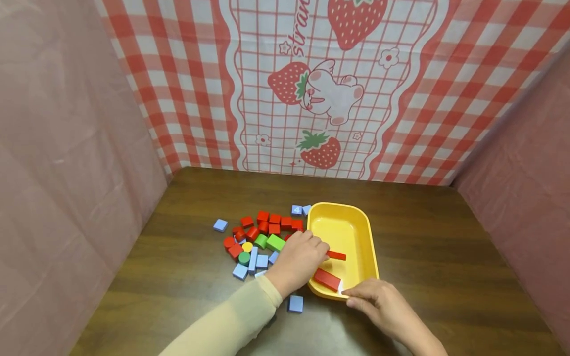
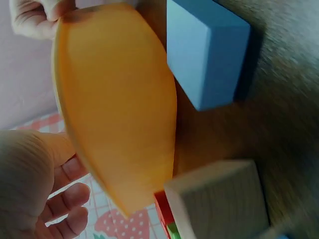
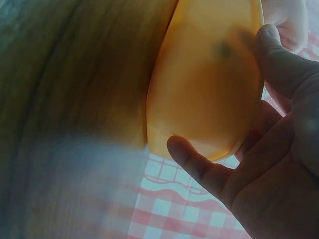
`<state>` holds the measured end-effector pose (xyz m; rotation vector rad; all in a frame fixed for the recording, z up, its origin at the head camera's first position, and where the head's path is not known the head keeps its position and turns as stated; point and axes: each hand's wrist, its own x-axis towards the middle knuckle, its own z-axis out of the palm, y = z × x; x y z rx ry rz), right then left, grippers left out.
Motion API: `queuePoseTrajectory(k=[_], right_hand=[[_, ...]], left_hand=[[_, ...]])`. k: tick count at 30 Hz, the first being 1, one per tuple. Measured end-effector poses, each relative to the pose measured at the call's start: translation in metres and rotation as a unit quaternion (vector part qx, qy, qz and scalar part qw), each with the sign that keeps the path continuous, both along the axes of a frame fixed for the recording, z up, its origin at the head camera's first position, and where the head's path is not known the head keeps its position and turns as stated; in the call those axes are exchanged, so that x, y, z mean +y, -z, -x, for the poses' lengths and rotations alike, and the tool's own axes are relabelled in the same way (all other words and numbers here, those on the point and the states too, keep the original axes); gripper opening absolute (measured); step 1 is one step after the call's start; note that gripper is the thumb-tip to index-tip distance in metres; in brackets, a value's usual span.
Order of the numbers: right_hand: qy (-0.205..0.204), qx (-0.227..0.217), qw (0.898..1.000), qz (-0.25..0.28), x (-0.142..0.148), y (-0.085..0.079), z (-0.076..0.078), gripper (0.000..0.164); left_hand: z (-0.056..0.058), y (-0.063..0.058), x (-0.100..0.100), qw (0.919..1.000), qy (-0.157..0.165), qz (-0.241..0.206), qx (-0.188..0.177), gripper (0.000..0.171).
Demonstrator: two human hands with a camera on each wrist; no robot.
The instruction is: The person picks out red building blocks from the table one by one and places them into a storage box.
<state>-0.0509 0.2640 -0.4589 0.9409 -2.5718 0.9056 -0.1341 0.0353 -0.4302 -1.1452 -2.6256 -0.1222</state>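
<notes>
A yellow tray lies on the table. My right hand pinches its near rim at the right corner, thumb outside, as the right wrist view also shows. My left hand reaches over the left rim, and a long red block sticks out from its fingertips above the tray floor. Another red block lies inside by the near wall. In the left wrist view, the tray's outer wall hides the tips of the left hand.
Left of the tray is a loose heap of blocks: red blocks, a green block, a yellow cylinder and several blue blocks. A blue block lies near the left wrist. A blue numbered block sits behind.
</notes>
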Motion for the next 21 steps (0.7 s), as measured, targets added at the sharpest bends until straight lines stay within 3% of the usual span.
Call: queuePoseTrajectory(k=[7, 14, 21], right_hand=[[-0.004, 0.000, 1.000, 0.004, 0.000, -0.001, 0.001, 0.023], [0.001, -0.003, 1.000, 0.006, 0.000, -0.001, 0.001, 0.023], [0.000, 0.001, 1.000, 0.010, 0.000, 0.000, 0.000, 0.022]], left_hand=[[0.001, 0.007, 0.012, 0.9981, 0.010, 0.047, 0.038, 0.019], [0.001, 0.010, 0.013, 0.9983, 0.003, 0.054, 0.022, 0.023], [-0.002, 0.009, 0.016, 0.9956, -0.012, 0.091, 0.017, 0.020]])
